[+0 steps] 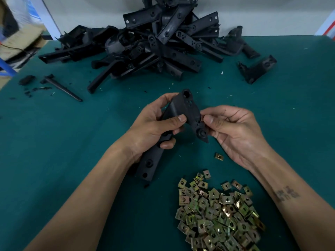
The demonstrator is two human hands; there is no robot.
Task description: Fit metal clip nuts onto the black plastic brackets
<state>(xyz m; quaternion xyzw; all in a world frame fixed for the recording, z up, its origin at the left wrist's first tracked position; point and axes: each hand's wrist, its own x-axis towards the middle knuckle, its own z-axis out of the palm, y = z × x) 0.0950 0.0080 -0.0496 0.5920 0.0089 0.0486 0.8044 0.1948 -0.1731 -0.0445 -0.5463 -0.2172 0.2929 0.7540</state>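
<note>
The left hand (pixel 154 124) grips a bracket (pixel 188 113) above the tabletop (pixel 72 134) centre, steadying its holed flange toward the right hand (pixel 233 127), whose fingers (pixel 208 119) pinch at its edge, apparently seating a clip nut, with loose nuts (pixel 217 211) heaped within reach near the front edge.

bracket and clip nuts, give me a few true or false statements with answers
1. The left hand grips the bracket. True.
2. The right hand lies flat on the table. False: it is raised, fingertips pinched at the bracket's edge.
3. The nut pile lies nearer the person than the hands. True.
4. The bracket heap is beside the nut pile. False: it lies at the far side of the table.
5. One loose nut lies apart from the pile. True.
</note>
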